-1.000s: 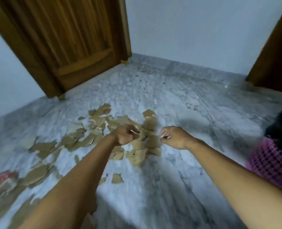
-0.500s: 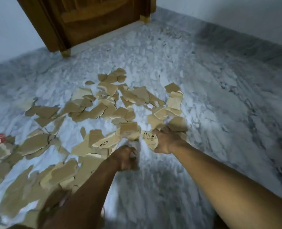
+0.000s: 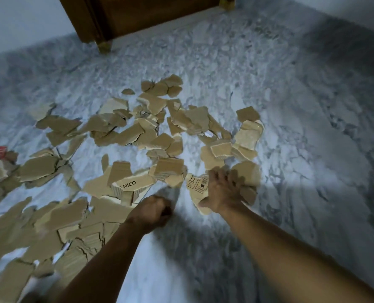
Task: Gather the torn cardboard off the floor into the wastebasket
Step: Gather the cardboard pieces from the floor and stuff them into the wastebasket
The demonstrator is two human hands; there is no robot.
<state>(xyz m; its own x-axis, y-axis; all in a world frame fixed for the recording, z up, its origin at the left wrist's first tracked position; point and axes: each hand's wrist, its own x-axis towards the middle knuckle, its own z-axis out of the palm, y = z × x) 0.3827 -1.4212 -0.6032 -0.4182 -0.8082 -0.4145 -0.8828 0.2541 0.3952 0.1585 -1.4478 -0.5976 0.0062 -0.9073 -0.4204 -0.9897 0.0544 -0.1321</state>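
Head view is looking down at a grey marble floor (image 3: 291, 149). Nearest, the left grip (image 3: 151, 212) is hovering curled into a fist, with nothing showing inside it. Just beyond, the right grip (image 3: 222, 192) is clutching a bunch of torn cardboard (image 3: 138, 132), its thumb hooking under a label-printed piece (image 3: 196, 182). Scraps are lying scattered from the floor's near left corner out toward a wooden door (image 3: 149, 16) at its far edge. No wastebasket is showing. Loosely stacked pieces may be slipping from the handful in transit, and flat scraps could be resisting fingertips on smooth stone.
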